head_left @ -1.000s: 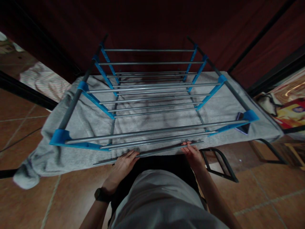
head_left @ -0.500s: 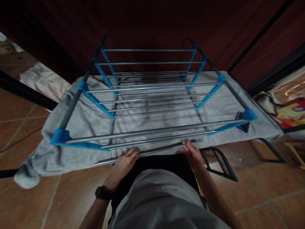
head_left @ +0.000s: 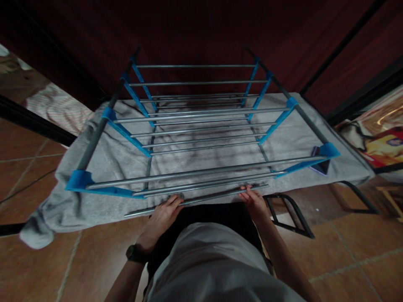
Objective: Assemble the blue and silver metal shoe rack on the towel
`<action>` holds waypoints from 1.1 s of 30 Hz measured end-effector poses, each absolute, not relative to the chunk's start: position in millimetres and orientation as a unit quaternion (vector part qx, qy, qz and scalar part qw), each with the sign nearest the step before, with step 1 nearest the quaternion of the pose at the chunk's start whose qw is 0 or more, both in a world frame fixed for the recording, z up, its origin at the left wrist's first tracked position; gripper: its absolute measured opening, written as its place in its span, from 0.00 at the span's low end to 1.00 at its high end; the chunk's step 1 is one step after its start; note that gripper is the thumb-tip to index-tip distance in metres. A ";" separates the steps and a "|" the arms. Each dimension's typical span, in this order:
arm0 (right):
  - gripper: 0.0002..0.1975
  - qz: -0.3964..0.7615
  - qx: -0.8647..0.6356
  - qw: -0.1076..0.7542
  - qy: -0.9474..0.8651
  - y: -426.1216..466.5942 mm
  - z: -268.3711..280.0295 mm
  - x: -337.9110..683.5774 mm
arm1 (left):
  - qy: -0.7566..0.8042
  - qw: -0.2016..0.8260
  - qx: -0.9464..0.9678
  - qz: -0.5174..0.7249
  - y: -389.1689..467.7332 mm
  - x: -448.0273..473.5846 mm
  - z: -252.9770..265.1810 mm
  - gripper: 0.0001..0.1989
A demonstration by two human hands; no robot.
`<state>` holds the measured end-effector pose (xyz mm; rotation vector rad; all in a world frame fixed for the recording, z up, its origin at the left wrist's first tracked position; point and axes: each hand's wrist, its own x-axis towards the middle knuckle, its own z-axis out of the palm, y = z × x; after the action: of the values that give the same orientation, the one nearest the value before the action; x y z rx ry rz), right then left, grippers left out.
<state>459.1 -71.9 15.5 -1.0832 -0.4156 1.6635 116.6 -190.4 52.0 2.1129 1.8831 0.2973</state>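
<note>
A thin grey metal rod [head_left: 208,197] lies across in front of me near the edge of a grey blanket [head_left: 103,209]. My left hand [head_left: 165,212] is closed over the rod left of its middle, and my right hand [head_left: 252,199] pinches it toward its right end. Just beyond stands a rack [head_left: 204,170] of grey tubes with blue plastic joints, its several crossbars running left to right. The rod is apart from the rack's nearest blue bracket [head_left: 122,193]. Parts of the rod are hidden under my fingers.
A phone [head_left: 321,163] rests on the blanket by the rack's right front corner. Black metal tube frames [head_left: 291,216] stick out below the right edge. Behind the rack rises a dark red surface [head_left: 195,33]. Tiled floor [head_left: 34,268] shows around, with a striped cloth [head_left: 59,107] at left.
Almost nothing differs. Both hands keep their hold on the rod, and the view has shifted very slightly.
</note>
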 end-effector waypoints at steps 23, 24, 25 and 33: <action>0.13 0.702 -0.455 0.521 -0.172 -72.5 14.6 460.9 | 0.661 0.154 0.728 0.100 -189.5 116.2 50.1 0.13; 0.13 0.701 -0.455 0.522 -0.173 -72.5 14.8 460.9 | 0.660 0.154 0.728 0.098 -189.4 116.3 50.3 0.13; 0.13 0.700 -0.455 0.523 -0.173 -72.4 14.9 460.8 | 0.660 0.154 0.729 0.098 -189.3 116.4 50.4 0.13; 0.13 0.702 -0.455 0.520 -0.173 -71.6 14.2 461.1 | 0.657 0.150 0.731 0.110 -189.8 115.6 48.2 0.13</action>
<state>461.1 -71.6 14.2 -1.0903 -0.4151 1.6839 115.6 -189.8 48.2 2.0994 1.8866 0.3165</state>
